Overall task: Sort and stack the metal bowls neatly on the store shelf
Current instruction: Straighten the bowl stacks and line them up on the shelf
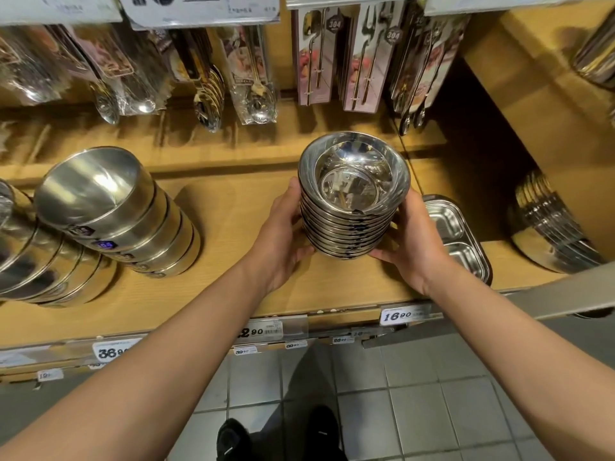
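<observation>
Now both hands clasp a stack of bowls over the shelf. Left hand and right hand curl around its opposite sides. Another bowl stack stands well apart, left.

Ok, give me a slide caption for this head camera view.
Both hands, left hand and right hand, hold a stack of small metal bowls over the wooden shelf.

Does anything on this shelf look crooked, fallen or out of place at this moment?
Nothing is spilled or visibly damaged. The stack of small bowls between the left hand and right hand looks even. The stack of larger bowls on the left appears to lean, but the wide-angle lens may cause this.
</observation>
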The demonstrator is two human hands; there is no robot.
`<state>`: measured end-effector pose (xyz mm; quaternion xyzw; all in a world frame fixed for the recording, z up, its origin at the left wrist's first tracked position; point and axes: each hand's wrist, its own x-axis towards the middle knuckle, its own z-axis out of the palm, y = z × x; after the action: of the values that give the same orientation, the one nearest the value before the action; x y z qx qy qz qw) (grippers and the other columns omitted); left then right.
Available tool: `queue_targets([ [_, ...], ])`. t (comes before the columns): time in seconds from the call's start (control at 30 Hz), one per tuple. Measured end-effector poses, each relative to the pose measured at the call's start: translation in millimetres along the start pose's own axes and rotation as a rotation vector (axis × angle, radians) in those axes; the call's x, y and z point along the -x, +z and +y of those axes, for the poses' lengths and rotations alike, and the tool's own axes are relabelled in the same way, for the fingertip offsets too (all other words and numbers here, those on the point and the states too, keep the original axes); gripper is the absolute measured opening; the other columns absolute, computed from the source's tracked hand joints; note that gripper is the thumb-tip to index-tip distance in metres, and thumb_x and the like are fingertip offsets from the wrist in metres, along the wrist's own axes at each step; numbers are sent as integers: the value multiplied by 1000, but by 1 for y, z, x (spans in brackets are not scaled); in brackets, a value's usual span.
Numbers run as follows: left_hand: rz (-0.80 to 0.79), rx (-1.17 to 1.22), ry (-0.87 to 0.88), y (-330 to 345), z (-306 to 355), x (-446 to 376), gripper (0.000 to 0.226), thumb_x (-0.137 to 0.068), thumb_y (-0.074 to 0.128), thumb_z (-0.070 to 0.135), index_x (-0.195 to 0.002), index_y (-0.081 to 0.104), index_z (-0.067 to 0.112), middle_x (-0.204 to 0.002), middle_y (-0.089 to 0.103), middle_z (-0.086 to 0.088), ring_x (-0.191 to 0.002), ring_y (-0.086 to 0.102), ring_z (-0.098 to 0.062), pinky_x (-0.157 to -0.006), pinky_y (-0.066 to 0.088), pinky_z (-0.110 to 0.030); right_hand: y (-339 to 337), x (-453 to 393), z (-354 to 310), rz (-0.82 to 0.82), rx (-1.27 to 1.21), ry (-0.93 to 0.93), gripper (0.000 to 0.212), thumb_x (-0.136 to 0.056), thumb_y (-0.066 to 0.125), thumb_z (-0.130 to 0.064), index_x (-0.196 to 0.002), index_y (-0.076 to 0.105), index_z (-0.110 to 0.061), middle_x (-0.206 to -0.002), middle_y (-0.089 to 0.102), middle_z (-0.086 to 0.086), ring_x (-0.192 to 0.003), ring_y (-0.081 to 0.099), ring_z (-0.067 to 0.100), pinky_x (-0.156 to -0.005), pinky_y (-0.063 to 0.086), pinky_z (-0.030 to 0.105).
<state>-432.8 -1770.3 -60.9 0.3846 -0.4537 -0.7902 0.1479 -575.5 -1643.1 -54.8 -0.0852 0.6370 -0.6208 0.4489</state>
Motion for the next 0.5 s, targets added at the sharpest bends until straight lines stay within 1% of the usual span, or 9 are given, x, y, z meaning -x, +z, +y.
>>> queue_targets([
  [0.07,-3,5,1,0,0,-1,52,-92,45,73,-127,61,38,-107,73,15,-117,63,-17,-95,57,-42,0,-1,0,1,7,-5,33,-94,43,-68,-113,65,-53,-117,68,-20,-118,58,11,-92,54,48],
  [0.13,1,14,2,2,-1,0,48,-91,46,73,-123,61,40,-111,68,14,-117,62,-17,-97,56,-44,-1,-1,-1,-2,9,-11,33,-94,43,-68,-112,65,-53,-118,67,-20,-119,58,10,-94,54,50],
  [0.2,7,25,4,3,-1,0,45,-90,47,73,-119,62,42,-110,68,14,-116,62,-16,-99,55,-45,-1,1,-3,-12,10,-19,33,-94,43,-69,-114,64,-53,-122,65,-20,-120,56,9,-95,53,51],
  [0.23,7,31,5,3,0,0,46,-90,47,73,-120,62,41,-112,67,13,-116,62,-16,-101,54,-47,0,2,-4,-15,10,-21,34,-94,43,-69,-115,64,-53,-123,64,-20,-120,56,9,-95,53,51],
  [0.33,18,34,4,-1,0,3,46,-94,49,67,-122,66,35,-119,66,11,-123,59,-17,-106,49,-49,1,5,-4,20,-10,-5,41,-95,44,-68,-125,62,-46,-129,65,-14,-124,56,14,-99,51,51],
  [0.37,36,38,-1,-5,0,6,44,-95,50,64,-122,66,33,-123,65,10,-127,56,-18,-107,47,-49,1,8,-2,54,-26,12,43,-96,44,-66,-128,61,-42,-128,67,-11,-124,57,15,-101,51,51],
  [0.43,110,55,-12,-15,-3,17,47,-98,52,57,-130,62,25,-127,63,8,-130,54,-17,-107,48,-45,0,20,8,128,-55,63,39,-100,41,-59,-123,63,-36,-123,71,-7,-118,62,16,-102,52,48],
  [0.47,156,63,-10,-23,-5,25,46,-98,53,53,-131,61,21,-125,64,8,-127,56,-16,-105,50,-44,1,29,15,160,-51,87,37,-102,40,-55,-121,63,-34,-124,71,-5,-116,63,16,-100,53,47],
  [0.5,201,71,0,-33,-9,36,42,-98,55,49,-126,64,19,-120,69,6,-122,61,-15,-104,52,-43,3,38,24,181,-37,109,35,-104,40,-51,-121,63,-31,-127,69,-2,-116,62,16,-98,55,45],
])
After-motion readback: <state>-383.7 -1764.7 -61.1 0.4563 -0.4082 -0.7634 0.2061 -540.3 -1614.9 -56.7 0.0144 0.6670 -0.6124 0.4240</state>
